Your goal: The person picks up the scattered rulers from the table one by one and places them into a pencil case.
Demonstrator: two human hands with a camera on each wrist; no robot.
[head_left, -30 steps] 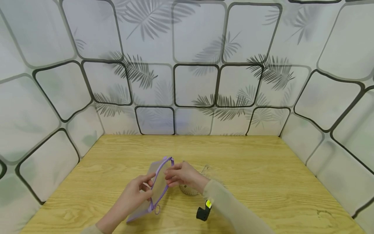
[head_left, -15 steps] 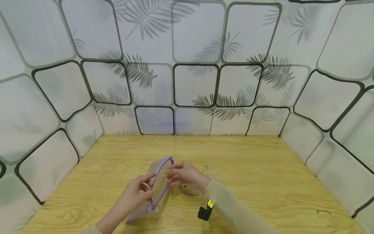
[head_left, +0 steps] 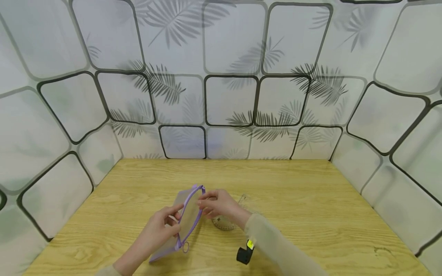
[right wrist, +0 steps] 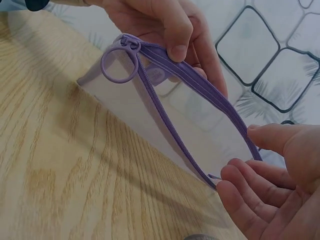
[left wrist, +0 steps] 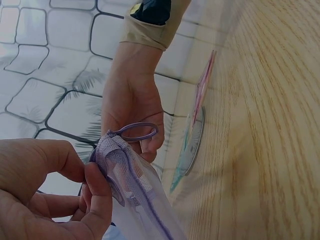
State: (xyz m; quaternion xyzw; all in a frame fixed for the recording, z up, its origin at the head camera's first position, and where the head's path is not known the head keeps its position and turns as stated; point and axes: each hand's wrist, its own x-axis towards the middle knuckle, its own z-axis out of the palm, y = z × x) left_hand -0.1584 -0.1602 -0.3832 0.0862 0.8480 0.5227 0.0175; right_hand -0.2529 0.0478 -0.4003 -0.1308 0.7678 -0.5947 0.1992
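Two bare hands are working a translucent purple zip pouch held just above a wooden table. On the left, the left hand is pinching the pouch's near edge between thumb and fingers, close to the ring-shaped zipper pull. At centre, the pouch's mouth is gaping open. To the right, the right hand is hovering at the far rim with fingers loosely curled, apparently just touching it, though the grip is unclear. Behind it, a clear protractor is lying flat on the table.
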